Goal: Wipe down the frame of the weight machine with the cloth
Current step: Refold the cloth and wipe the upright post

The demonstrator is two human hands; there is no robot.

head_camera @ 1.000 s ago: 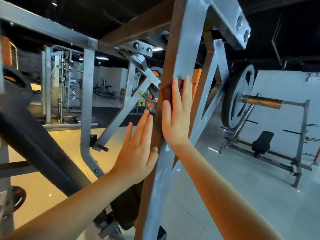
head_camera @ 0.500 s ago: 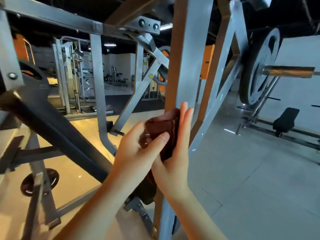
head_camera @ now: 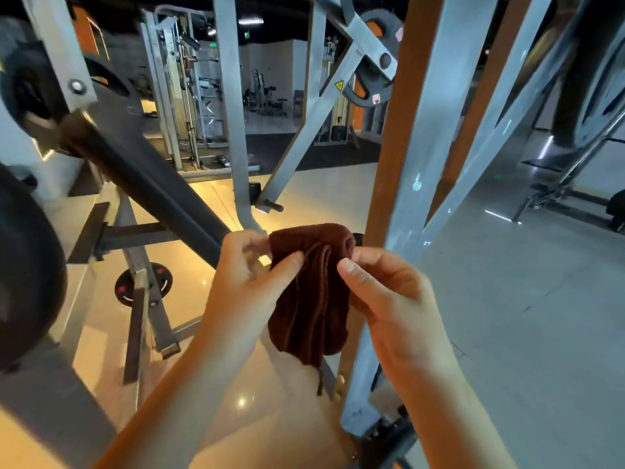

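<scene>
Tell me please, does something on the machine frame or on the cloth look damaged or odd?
Two small things. The grey upright bears pale marks, perhaps chipped paint or residue. A loose strip dangles from the bottom of the brown cloth, which the left hand and right hand hold bunched.

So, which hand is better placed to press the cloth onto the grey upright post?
Probably the right hand. It grips the cloth at its right edge and sits just beside the grey upright post, while the left hand pinches the far top corner, away from the post.
</scene>
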